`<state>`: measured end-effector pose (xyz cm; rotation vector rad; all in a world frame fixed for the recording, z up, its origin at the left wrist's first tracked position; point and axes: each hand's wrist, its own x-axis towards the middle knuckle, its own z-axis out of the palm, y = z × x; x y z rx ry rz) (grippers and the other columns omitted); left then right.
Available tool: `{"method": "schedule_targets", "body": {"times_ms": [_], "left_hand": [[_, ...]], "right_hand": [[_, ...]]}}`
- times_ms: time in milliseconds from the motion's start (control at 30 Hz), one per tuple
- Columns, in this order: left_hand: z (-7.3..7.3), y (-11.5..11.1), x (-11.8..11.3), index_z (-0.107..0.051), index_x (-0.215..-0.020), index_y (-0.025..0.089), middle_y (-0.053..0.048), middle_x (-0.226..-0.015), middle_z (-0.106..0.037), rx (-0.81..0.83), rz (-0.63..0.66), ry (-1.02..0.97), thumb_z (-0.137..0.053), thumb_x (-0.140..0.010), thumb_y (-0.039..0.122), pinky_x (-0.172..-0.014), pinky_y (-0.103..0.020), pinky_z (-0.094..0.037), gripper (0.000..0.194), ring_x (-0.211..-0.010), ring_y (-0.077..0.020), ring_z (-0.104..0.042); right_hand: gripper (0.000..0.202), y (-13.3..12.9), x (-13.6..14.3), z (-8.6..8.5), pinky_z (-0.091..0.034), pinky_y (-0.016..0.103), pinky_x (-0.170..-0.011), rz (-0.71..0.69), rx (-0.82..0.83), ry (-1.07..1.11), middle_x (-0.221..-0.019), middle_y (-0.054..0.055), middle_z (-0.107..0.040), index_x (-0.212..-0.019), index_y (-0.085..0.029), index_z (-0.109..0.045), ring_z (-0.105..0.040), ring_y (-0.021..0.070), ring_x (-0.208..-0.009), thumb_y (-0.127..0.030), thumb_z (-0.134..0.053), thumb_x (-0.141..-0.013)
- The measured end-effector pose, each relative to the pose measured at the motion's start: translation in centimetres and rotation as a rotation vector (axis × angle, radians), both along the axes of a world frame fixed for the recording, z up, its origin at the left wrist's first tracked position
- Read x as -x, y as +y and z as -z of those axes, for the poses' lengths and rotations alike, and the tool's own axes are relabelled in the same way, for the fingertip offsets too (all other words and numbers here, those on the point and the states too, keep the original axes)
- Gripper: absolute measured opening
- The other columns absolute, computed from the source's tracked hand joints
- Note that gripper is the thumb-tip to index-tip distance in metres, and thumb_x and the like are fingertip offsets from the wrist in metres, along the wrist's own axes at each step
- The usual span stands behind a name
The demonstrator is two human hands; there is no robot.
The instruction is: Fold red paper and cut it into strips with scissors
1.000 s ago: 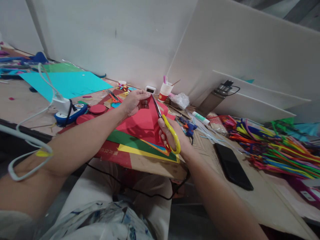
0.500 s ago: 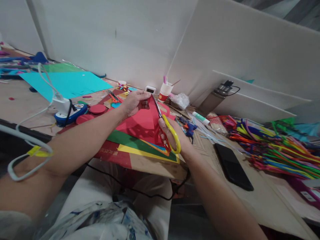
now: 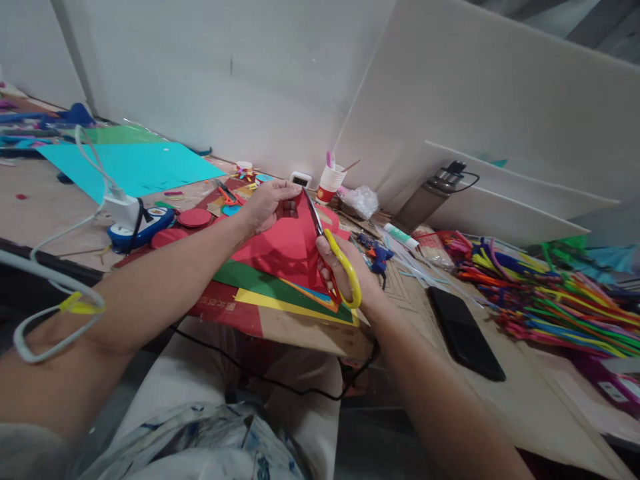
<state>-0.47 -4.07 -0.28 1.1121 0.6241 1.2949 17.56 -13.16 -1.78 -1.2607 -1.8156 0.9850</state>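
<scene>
My left hand pinches the top edge of a piece of red paper, holding it raised above the table. In my right hand is a pair of scissors with yellow and red handles, fingers wrapped through the loops. The blades point up and away along the paper's right edge, their tips close to my left fingertips. Whether the blades are fully closed is hard to make out. More red sheets lie below, over green paper and yellow paper.
Red discs and a blue device with a white plug lie left. Paper cups stand behind my hands, with a bottle further right. A black phone and many colourful pipe cleaners are on the right.
Almost nothing differs. Both hands, the paper and the scissors hold nearly the same position; the view has shifted very slightly.
</scene>
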Motion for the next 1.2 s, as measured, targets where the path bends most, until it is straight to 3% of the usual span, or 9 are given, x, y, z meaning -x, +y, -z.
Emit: {"method": "schedule_targets", "body": {"times_ms": [633,933,1067,1200], "left_hand": [[1.1,1.0,0.2,-0.058,-0.069,0.013,0.000,-0.060,-0.059,-0.023,0.016,0.040,-0.064,-0.079,0.015,-0.053,-0.021,-0.047,0.012,-0.050,-0.0082,-0.055],[0.8,2.9,1.9,-0.056,-0.062,0.015,-0.003,-0.059,-0.062,0.089,-0.206,-0.048,-0.054,-0.079,0.014,-0.048,-0.024,-0.047,0.017,-0.044,-0.0100,-0.052],[0.3,3.4,2.9,-0.058,-0.063,0.016,-0.006,-0.063,-0.068,0.111,-0.256,-0.145,-0.053,-0.079,0.019,-0.051,-0.024,-0.048,0.017,-0.050,-0.0125,-0.058],[-0.3,3.3,3.8,-0.059,-0.067,0.016,-0.004,-0.063,-0.069,0.105,-0.303,-0.261,-0.052,-0.079,0.020,-0.052,-0.023,-0.049,0.014,-0.052,-0.0123,-0.060]], "right_hand": [[0.052,0.0,0.1,-0.1,-0.033,0.018,-0.031,0.036,0.111,0.080,-0.050,-0.006,-0.046,-0.077,-0.022,-0.045,-0.041,0.0076,-0.035,-0.074,-0.048,-0.080],[0.050,1.7,-1.8,-0.3,-0.033,0.017,-0.034,0.046,0.176,0.205,-0.055,-0.005,-0.046,-0.083,-0.020,-0.054,-0.039,0.0061,-0.039,-0.069,-0.049,-0.082],[0.047,2.1,-2.3,-0.2,-0.034,0.020,-0.036,0.116,0.126,0.068,-0.052,-0.005,-0.046,-0.083,-0.021,-0.057,-0.041,0.0085,-0.038,-0.067,-0.051,-0.082],[0.042,2.3,-2.1,0.5,-0.040,0.025,-0.051,0.148,-0.097,-0.292,-0.065,0.003,-0.062,-0.081,-0.020,-0.066,-0.058,0.0162,-0.056,-0.061,-0.062,-0.077]]}}
